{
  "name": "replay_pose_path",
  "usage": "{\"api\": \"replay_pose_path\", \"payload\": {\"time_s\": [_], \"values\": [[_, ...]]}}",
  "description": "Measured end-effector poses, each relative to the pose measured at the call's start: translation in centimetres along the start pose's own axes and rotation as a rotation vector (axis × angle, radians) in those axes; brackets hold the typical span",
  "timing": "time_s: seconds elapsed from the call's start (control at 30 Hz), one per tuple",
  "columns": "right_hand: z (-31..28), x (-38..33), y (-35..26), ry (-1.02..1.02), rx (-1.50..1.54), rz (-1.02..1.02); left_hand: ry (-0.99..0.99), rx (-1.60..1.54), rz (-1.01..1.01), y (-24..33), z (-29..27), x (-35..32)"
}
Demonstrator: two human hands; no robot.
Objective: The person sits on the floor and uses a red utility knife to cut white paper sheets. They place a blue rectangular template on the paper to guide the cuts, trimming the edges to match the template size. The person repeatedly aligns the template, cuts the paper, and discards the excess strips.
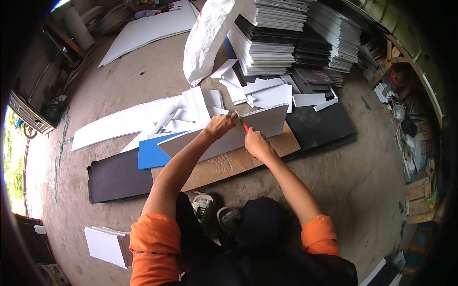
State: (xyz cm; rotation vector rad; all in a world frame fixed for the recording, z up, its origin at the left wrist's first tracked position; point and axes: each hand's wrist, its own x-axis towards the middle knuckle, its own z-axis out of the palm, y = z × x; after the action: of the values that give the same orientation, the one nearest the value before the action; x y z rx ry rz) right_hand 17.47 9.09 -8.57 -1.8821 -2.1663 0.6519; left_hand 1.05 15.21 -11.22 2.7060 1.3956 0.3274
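Note:
A white board (269, 122) stands on its long edge, tilted, above a brown wooden board (205, 175). My left hand (221, 126) is closed on the board's upper edge near its middle. In my right hand (259, 145) is a slim red utility knife (245, 127), its tip against the same upper edge, just right of my left fingers. The exact contact of the blade is too small to make out. A blue board (150, 153) shows beyond the left end of the wooden one. Black sheets (119, 175) lie beneath them on the floor.
White offcuts (195, 106) are heaped behind the board. Tall stacks of white and black sheets (269, 43) rise behind, beside a white sack (206, 43). Several small white panels (106, 244) lie at lower left. Another person's hand (167, 7) is over a large white sheet (143, 34).

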Motion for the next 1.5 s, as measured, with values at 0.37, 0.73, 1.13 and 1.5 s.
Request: {"api": "replay_pose_path", "payload": {"time_s": [0.37,0.73,1.13,1.5], "values": [[2.3,0.1,0.2,0.166,-0.045,-0.102,0.189,-0.517,-0.216,0.5,-1.5,-0.1],[0.5,-1.3,-0.6,0.217,-0.286,-0.079,0.135,-0.295,-0.234,0.7,-1.5,0.3],[-1.4,-2.9,-1.3,0.091,-0.277,-0.061,0.140,-0.295,-0.212,1.3,-1.2,0.1],[-0.4,-0.7,-1.4,-0.098,-0.234,0.061,0.150,-0.250,-0.076,0.8,-0.3,0.2]]}}
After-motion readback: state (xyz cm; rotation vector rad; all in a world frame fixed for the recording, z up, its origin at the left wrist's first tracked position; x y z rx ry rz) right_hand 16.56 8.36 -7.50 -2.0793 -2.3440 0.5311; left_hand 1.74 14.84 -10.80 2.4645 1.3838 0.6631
